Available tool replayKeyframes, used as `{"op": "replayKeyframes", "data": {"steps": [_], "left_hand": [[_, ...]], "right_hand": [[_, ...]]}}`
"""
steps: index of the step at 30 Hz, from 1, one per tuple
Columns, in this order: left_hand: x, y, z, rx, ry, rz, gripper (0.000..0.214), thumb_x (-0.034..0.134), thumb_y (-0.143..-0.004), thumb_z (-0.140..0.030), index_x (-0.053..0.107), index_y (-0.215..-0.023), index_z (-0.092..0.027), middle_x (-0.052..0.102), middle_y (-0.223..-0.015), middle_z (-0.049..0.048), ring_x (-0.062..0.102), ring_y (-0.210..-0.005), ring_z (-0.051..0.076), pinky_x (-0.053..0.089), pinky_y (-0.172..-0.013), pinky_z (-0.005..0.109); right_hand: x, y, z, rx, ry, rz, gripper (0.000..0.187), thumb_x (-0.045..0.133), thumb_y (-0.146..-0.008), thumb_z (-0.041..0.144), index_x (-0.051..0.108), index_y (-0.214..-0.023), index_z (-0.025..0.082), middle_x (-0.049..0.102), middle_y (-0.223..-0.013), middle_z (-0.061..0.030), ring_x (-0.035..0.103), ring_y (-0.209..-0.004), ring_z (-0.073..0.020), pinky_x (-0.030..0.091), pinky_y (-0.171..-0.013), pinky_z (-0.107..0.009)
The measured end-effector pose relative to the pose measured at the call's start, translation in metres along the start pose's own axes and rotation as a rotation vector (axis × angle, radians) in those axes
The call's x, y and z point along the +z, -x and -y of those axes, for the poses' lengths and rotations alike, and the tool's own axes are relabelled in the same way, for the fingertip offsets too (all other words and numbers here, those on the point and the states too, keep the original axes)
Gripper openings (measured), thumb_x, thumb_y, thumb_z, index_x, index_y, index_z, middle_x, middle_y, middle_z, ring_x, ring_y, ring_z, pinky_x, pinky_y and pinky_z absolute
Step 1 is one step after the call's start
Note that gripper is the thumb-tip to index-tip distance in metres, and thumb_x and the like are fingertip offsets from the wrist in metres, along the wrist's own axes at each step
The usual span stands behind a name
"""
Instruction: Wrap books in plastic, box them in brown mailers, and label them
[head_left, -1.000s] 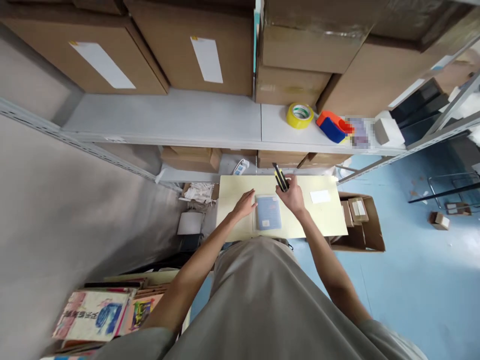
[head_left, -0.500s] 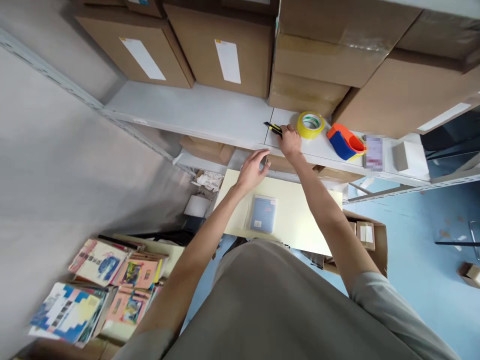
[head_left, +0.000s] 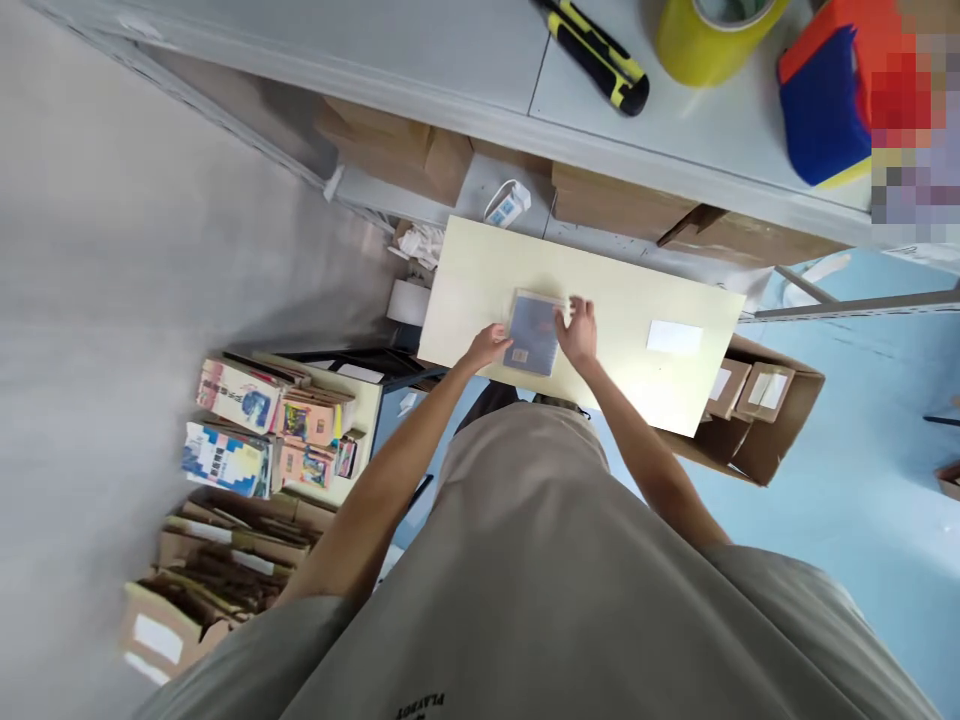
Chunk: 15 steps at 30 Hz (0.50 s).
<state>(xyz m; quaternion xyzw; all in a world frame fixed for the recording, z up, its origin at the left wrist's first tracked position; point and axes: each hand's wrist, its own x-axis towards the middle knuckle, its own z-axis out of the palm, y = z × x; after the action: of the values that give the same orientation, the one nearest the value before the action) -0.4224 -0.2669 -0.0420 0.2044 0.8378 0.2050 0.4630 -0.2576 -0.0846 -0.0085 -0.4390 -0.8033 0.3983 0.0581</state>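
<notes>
A blue book in a clear plastic wrap (head_left: 533, 332) lies on the pale yellow table (head_left: 615, 300). My left hand (head_left: 489, 347) touches its left edge with curled fingers. My right hand (head_left: 579, 330) rests on its right edge, fingers bent over the wrap. Both hands grip the book between them. The yellow and black utility knife (head_left: 596, 53) lies alone on the grey shelf (head_left: 420, 50) above the table.
A yellow tape roll (head_left: 712, 30) and an orange and blue tape dispenser (head_left: 825, 90) sit on the shelf. A white slip (head_left: 674, 337) lies on the table's right part. An open carton (head_left: 765, 420) stands right of the table, stacked books (head_left: 262, 430) to the left.
My right hand has let go of the utility knife on the shelf and come down to the book. My left hand has dropped back to the book's left edge. The view has tilted down.
</notes>
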Motion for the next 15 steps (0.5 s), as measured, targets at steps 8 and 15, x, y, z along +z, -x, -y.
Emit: {"op": "replayKeyframes", "data": {"steps": [8,15], "left_hand": [[0.042,-0.012,-0.013,0.011,-0.095,0.040,0.062,0.082,-0.090,-0.018,0.076,-0.152,-0.011,0.072,-0.152,0.0229,0.078,-0.132,0.035,0.061,-0.121,0.044],[0.076,-0.012,-0.030,0.034,-0.085,0.051,0.073,0.090,-0.085,-0.026,0.074,-0.156,-0.015,0.070,-0.156,0.0217,0.071,-0.146,0.040,0.055,-0.128,0.047]], "right_hand": [[0.063,0.065,-0.079,0.459,-0.288,0.214,0.063,0.075,-0.103,0.042,0.064,-0.159,0.014,0.071,-0.159,-0.0294,0.079,-0.131,-0.0380,0.063,-0.123,-0.056],[0.047,0.074,-0.112,0.662,-0.524,0.072,0.056,0.084,-0.089,0.065,0.075,-0.122,0.020,0.084,-0.120,-0.0153,0.080,-0.116,-0.0336,0.064,-0.106,-0.045]]}}
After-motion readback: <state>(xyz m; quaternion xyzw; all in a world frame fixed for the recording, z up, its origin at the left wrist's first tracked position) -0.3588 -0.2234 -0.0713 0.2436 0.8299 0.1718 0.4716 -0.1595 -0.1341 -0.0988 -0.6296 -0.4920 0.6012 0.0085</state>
